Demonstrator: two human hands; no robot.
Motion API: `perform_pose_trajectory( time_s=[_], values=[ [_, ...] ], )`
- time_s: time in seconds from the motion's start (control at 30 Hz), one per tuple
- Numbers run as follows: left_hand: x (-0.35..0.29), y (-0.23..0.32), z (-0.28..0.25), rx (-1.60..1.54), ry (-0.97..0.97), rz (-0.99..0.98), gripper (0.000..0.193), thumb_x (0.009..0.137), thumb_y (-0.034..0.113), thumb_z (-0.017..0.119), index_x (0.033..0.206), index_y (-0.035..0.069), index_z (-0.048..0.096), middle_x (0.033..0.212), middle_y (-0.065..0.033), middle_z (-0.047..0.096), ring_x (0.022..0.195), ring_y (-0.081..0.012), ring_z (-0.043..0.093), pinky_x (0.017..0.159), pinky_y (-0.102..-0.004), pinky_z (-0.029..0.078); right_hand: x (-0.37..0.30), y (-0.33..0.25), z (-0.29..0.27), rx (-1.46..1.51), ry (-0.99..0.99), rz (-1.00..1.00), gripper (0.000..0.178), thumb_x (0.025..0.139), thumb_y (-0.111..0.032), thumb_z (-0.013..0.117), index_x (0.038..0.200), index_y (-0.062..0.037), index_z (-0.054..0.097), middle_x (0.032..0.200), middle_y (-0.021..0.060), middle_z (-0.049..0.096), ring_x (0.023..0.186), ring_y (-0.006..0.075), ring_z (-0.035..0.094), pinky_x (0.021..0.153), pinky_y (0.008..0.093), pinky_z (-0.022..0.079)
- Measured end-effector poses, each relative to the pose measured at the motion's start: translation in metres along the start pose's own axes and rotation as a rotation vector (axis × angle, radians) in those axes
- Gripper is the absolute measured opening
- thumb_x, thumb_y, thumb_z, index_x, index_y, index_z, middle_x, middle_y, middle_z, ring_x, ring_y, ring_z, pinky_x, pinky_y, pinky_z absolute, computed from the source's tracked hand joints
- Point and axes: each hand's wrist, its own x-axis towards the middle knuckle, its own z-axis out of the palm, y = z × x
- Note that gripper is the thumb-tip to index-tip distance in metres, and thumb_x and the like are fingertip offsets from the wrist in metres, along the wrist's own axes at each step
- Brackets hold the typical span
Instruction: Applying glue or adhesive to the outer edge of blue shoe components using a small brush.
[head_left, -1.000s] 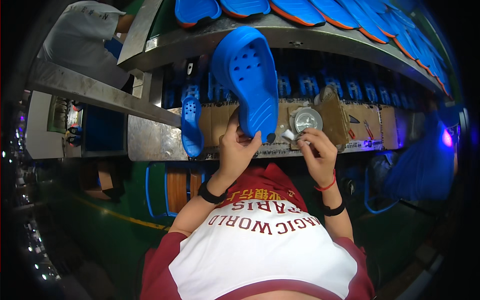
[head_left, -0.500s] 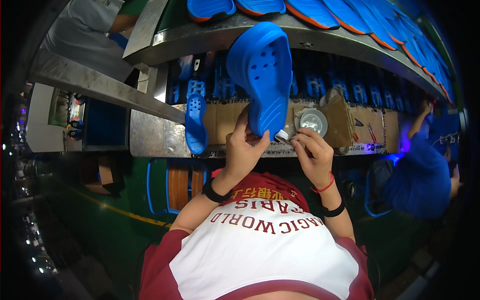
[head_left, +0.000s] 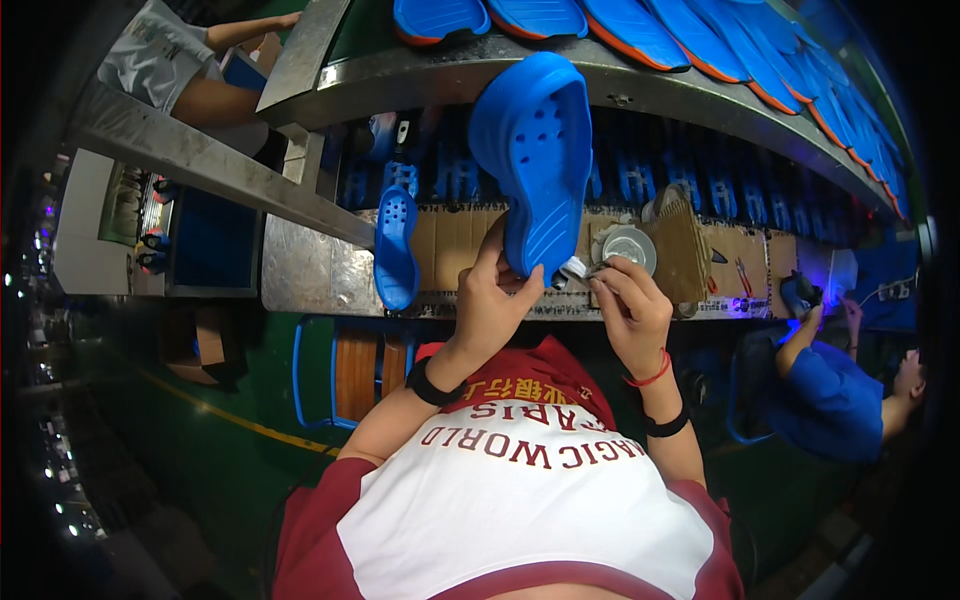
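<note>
A blue clog [head_left: 545, 185] with round holes in its upper stands toe-up before me, its insole facing me. My left hand [head_left: 487, 312] is closed around its heel end, thumb on the near side. Between thumb and fingers, my right hand [head_left: 638, 305] pinches a small brush-like tool [head_left: 575, 268] with a white tip. That tip is at the heel's right edge; whether it touches cannot be made out. A second blue clog [head_left: 397, 250] lies on the bench to the left. Just beyond my right hand sits a round pale bowl [head_left: 647, 243].
Cardboard [head_left: 447, 238] covers the metal bench [head_left: 310, 270]. Pliers with red handles [head_left: 743, 277] lie to the right. Overhead, a metal shelf [head_left: 430, 85] carries blue soles [head_left: 625, 30] with orange edges. A person in blue [head_left: 830, 395] works at right; another in grey [head_left: 160, 60] is at far left.
The whole view has shifted slightly, with both hands keeping their holds at the heel. The person at right has leaned back, and a dark shoe-like thing now shows by their hands.
</note>
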Motion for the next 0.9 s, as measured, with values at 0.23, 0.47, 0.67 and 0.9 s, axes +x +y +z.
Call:
perform_pose_trajectory(
  time_s=[0.23, 0.47, 0.67, 0.9],
  values=[
    [0.005, 0.001, -0.002, -0.017, -0.027, -0.049, 0.063, 0.081, -0.003, 0.063, 0.135, -0.003, 0.032, 0.109, -0.0141, 0.059, 0.096, -0.0176, 0.062, 0.081, -0.0283, 0.054, -0.003, 0.002, 0.006, 0.015, -0.039, -0.031, 0.011, 0.077, 0.002, 0.067, 0.087, 0.001, 0.064, 0.094, 0.0137, 0.064, 0.063, 0.021, 0.063, 0.054, 0.0264, 0.047],
    [0.008, -0.005, -0.003, -0.058, 0.036, -0.005, 0.059, 0.079, -0.001, 0.064, 0.129, -0.002, 0.031, 0.091, -0.0145, 0.066, 0.081, -0.0167, 0.066, 0.071, -0.0273, 0.054, -0.005, 0.004, 0.006, 0.237, 0.038, 0.202, 0.01, 0.079, 0.002, 0.066, 0.088, 0.0057, 0.065, 0.093, 0.0159, 0.066, 0.08, 0.021, 0.064, 0.07, 0.0262, 0.049],
    [0.076, 0.049, -0.037, -0.236, -0.069, 0.043, 0.057, 0.081, 0.003, 0.065, 0.123, -0.002, 0.027, 0.101, -0.0165, 0.061, 0.083, -0.0182, 0.065, 0.065, -0.0286, 0.057, -0.017, 0.028, -0.012, 0.473, 0.25, 0.381, 0.014, 0.085, -0.001, 0.063, 0.096, 0.0061, 0.065, 0.097, 0.0073, 0.064, 0.073, 0.0074, 0.051, 0.061, 0.0199, 0.038],
    [0.292, 0.113, -0.101, -0.909, -0.234, -0.019, 0.031, 0.095, 0.005, 0.047, 0.118, -0.015, 0.042, 0.122, -0.0309, 0.049, 0.112, -0.0352, 0.054, 0.092, -0.0354, 0.052, -0.022, 0.027, -0.013, 0.522, 0.203, 0.438, 0.013, 0.084, 0.0, 0.064, 0.095, 0.0064, 0.065, 0.101, 0.0105, 0.064, 0.086, 0.0113, 0.059, 0.073, 0.0219, 0.049]
  ],
)
